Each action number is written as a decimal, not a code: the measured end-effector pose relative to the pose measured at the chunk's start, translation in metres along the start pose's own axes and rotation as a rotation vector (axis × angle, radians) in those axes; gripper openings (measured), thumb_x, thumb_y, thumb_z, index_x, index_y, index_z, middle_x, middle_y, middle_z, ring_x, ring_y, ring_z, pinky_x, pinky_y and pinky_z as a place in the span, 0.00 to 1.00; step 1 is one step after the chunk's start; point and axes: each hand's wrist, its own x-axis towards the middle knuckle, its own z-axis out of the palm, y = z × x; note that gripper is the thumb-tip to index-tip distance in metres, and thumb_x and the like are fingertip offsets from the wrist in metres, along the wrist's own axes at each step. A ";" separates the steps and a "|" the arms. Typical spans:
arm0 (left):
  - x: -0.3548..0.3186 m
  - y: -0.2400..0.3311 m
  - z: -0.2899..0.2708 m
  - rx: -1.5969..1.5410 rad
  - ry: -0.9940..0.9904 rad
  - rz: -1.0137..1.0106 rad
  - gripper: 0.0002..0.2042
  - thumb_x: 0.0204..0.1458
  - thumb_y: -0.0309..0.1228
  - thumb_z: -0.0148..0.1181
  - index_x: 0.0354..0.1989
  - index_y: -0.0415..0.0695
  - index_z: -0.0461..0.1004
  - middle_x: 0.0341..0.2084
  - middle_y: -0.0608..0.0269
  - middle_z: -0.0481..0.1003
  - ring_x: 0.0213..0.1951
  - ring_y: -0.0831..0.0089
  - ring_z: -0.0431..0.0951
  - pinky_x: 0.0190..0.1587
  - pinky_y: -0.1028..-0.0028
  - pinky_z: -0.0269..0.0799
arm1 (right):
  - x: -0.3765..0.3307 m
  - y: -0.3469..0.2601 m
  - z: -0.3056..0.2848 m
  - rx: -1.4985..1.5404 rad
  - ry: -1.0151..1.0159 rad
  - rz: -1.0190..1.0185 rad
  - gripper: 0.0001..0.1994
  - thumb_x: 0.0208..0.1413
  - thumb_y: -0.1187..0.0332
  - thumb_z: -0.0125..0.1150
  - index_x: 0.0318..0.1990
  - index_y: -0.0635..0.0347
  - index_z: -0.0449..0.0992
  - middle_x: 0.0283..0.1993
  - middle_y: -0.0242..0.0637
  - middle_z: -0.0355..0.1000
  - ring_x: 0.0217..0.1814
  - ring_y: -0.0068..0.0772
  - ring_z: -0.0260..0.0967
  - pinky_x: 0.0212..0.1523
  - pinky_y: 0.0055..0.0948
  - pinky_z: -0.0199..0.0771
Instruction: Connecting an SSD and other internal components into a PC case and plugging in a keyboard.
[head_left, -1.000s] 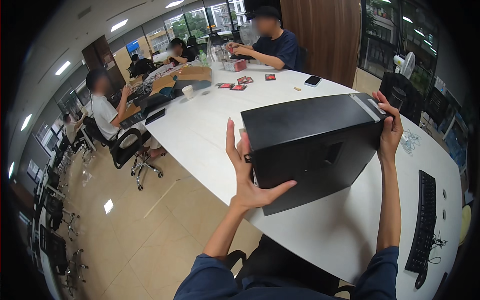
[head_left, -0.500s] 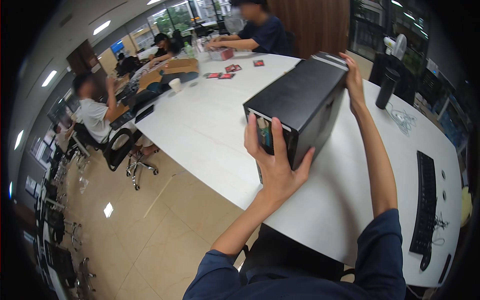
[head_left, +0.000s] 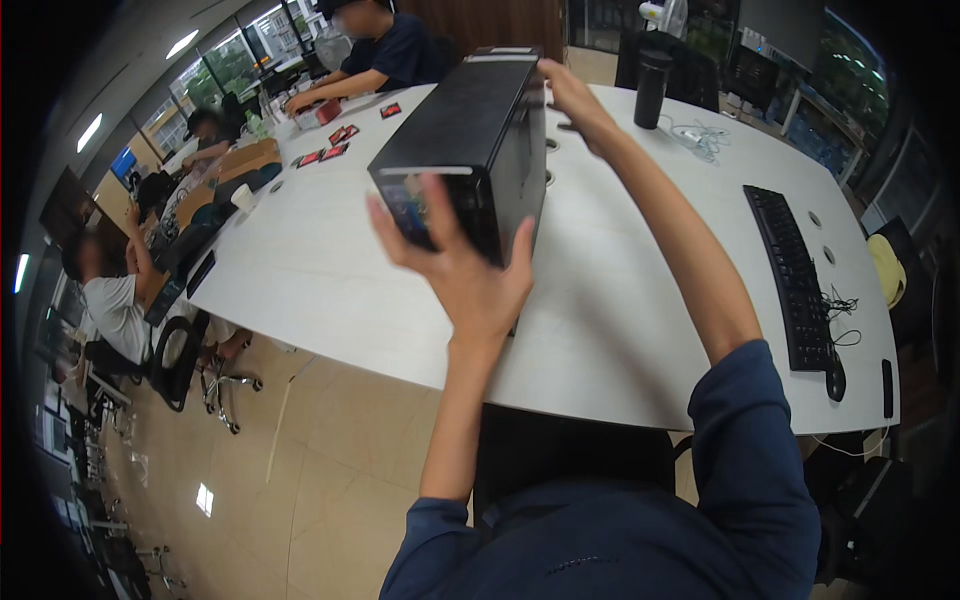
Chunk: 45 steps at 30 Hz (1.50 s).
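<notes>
A black computer tower [head_left: 450,115] stands on the white table [head_left: 330,270] in front of me, one end facing me with ports and openings in it. My left hand [head_left: 465,265] is at that near end, its fingers spread and slightly blurred across the end face, the thumb by the right edge. Whether its fingertips press on the case I cannot tell. At the tower's far right corner my right hand [head_left: 580,105] grips the edge, with some of its fingers hidden behind the case.
On the right lie a black keyboard [head_left: 785,275], a mouse [head_left: 836,380] and a loose pale cable [head_left: 700,138] near a black tumbler [head_left: 652,90]. Red packets [head_left: 330,152] and a paper cup [head_left: 242,198] are farther left. Other people sit around the table.
My view has turned to the right, so the tower and table appear farther left. The left hand's fingers look more spread at the near end; the right hand remains at the far corner.
</notes>
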 end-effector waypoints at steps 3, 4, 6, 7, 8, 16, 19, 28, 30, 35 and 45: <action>-0.022 -0.014 -0.024 -0.389 -0.057 -0.219 0.66 0.35 0.38 0.84 0.76 0.43 0.33 0.71 0.39 0.40 0.68 0.47 0.57 0.69 0.53 0.56 | -0.044 0.007 -0.017 -0.031 -0.125 -0.121 0.47 0.60 0.34 0.50 0.77 0.57 0.50 0.66 0.42 0.67 0.60 0.36 0.65 0.57 0.39 0.67; -0.033 -0.016 -0.032 -0.520 -0.123 -0.372 0.67 0.33 0.37 0.85 0.76 0.45 0.34 0.71 0.41 0.46 0.68 0.49 0.59 0.69 0.54 0.58 | -0.059 0.003 -0.023 -0.041 -0.179 -0.115 0.48 0.59 0.33 0.51 0.77 0.58 0.49 0.68 0.43 0.66 0.60 0.36 0.65 0.58 0.39 0.67; -0.059 -0.028 -0.045 -0.536 -0.351 -0.546 0.67 0.34 0.36 0.85 0.76 0.44 0.34 0.67 0.42 0.56 0.65 0.52 0.64 0.68 0.58 0.59 | -0.082 -0.008 -0.022 -0.037 -0.264 -0.052 0.48 0.58 0.29 0.48 0.78 0.47 0.46 0.74 0.45 0.54 0.69 0.49 0.56 0.65 0.47 0.60; -0.068 -0.026 -0.046 -0.613 -0.408 -0.636 0.61 0.35 0.34 0.84 0.73 0.40 0.40 0.62 0.42 0.63 0.63 0.55 0.66 0.65 0.60 0.61 | -0.090 -0.010 -0.020 -0.033 -0.345 0.026 0.48 0.56 0.25 0.44 0.79 0.36 0.42 0.81 0.47 0.42 0.78 0.63 0.47 0.71 0.55 0.54; -0.073 -0.023 -0.044 -0.609 -0.404 -0.640 0.61 0.35 0.34 0.84 0.73 0.40 0.40 0.62 0.42 0.63 0.63 0.55 0.66 0.65 0.60 0.61 | -0.097 -0.013 -0.018 -0.033 -0.352 0.027 0.48 0.56 0.25 0.44 0.79 0.36 0.42 0.81 0.47 0.42 0.78 0.63 0.47 0.71 0.55 0.54; -0.086 0.006 -0.026 -0.164 -0.366 -0.554 0.52 0.36 0.34 0.82 0.66 0.30 0.51 0.57 0.41 0.66 0.56 0.52 0.71 0.60 0.62 0.67 | -0.100 -0.018 0.006 0.173 -0.385 -0.005 0.64 0.50 0.19 0.44 0.77 0.61 0.27 0.81 0.56 0.30 0.83 0.59 0.27 0.71 0.72 0.43; -0.090 0.026 -0.024 -0.119 -0.384 -0.554 0.54 0.37 0.35 0.80 0.67 0.23 0.47 0.56 0.30 0.65 0.57 0.39 0.71 0.59 0.57 0.69 | -0.093 -0.012 0.007 0.197 -0.389 -0.019 0.64 0.49 0.19 0.42 0.77 0.64 0.31 0.80 0.57 0.34 0.83 0.59 0.28 0.71 0.71 0.41; -0.099 0.054 -0.010 -0.001 -0.313 -0.542 0.51 0.41 0.35 0.78 0.67 0.23 0.49 0.56 0.29 0.67 0.57 0.37 0.72 0.60 0.58 0.67 | -0.080 -0.027 0.005 0.252 -0.500 -0.001 0.59 0.45 0.21 0.48 0.76 0.57 0.47 0.77 0.56 0.46 0.79 0.61 0.39 0.70 0.66 0.46; -0.101 0.055 -0.006 0.057 -0.311 -0.560 0.53 0.41 0.39 0.79 0.69 0.26 0.49 0.59 0.30 0.67 0.58 0.41 0.73 0.61 0.60 0.68 | -0.067 -0.022 0.009 0.281 -0.551 -0.027 0.55 0.46 0.21 0.45 0.72 0.56 0.58 0.74 0.51 0.52 0.76 0.53 0.46 0.68 0.62 0.49; -0.101 0.054 -0.009 -0.006 -0.430 -0.548 0.48 0.49 0.39 0.74 0.71 0.30 0.47 0.63 0.35 0.62 0.62 0.40 0.69 0.63 0.56 0.65 | -0.079 0.000 -0.010 0.166 -0.439 -0.146 0.46 0.61 0.27 0.33 0.66 0.64 0.66 0.73 0.52 0.58 0.77 0.51 0.51 0.71 0.47 0.52; -0.175 0.004 -0.062 -0.041 -0.438 -0.275 0.26 0.63 0.32 0.52 0.65 0.30 0.59 0.68 0.37 0.58 0.66 0.42 0.62 0.69 0.52 0.54 | -0.183 0.149 -0.331 -1.154 0.436 -0.019 0.36 0.46 0.44 0.72 0.62 0.47 0.73 0.69 0.52 0.64 0.73 0.53 0.57 0.72 0.48 0.55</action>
